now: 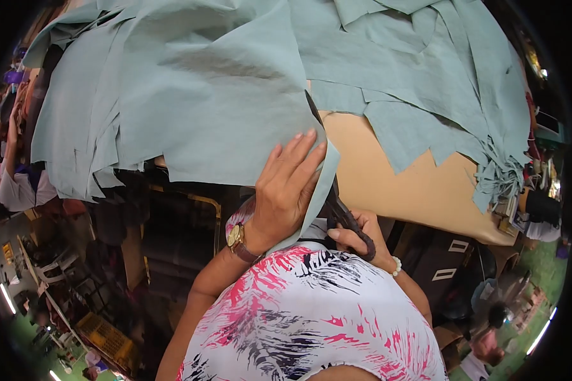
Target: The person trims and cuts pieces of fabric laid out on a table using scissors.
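A large sheet of grey-green cloth (203, 95) covers much of the table. My left hand (289, 184) lies on its lower right edge, palm down, fingers stretched and a watch on the wrist. My right hand (365, 238) is wrapped round the handle of dark scissors (346, 222). The scissors point up and left, with part of the blades at the cloth's edge and part hidden under it. A narrow strip of the cloth (323, 184) hangs beside my left hand and runs down towards my body.
More grey-green pieces (407, 120) with jagged edges lie at the right on the tan tabletop (388, 184). Thin scraps (499, 168) bunch at the far right. A yellow crate (108, 340) stands at the lower left. Another person's arm (11, 136) shows at the left edge.
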Tool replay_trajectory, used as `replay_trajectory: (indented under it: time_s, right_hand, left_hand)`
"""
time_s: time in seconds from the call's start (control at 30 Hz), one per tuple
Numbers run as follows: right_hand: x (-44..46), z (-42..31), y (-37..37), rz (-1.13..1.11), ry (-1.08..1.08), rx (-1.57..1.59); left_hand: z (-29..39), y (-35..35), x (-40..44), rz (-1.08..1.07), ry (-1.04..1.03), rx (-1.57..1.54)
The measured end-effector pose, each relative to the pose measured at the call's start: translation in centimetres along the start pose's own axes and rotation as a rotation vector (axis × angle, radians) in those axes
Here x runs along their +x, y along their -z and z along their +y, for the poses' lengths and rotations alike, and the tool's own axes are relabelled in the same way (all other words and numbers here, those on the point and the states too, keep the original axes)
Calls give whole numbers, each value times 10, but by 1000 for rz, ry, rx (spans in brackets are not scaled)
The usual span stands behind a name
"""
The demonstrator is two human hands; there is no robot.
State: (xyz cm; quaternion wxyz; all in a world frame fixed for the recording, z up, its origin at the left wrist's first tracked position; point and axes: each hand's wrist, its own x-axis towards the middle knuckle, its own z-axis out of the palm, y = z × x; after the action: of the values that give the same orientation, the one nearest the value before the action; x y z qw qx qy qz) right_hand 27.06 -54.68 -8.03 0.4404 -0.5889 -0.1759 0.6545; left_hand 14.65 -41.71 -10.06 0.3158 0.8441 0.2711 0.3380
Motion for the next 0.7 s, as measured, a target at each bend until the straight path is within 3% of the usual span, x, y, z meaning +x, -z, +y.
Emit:
replay_trajectory:
  time_s: [0.7]
  right_hand:
    - [9, -4, -3, -58, 10, 12]
  left_hand:
    - [1, 7, -3, 1, 10, -63]
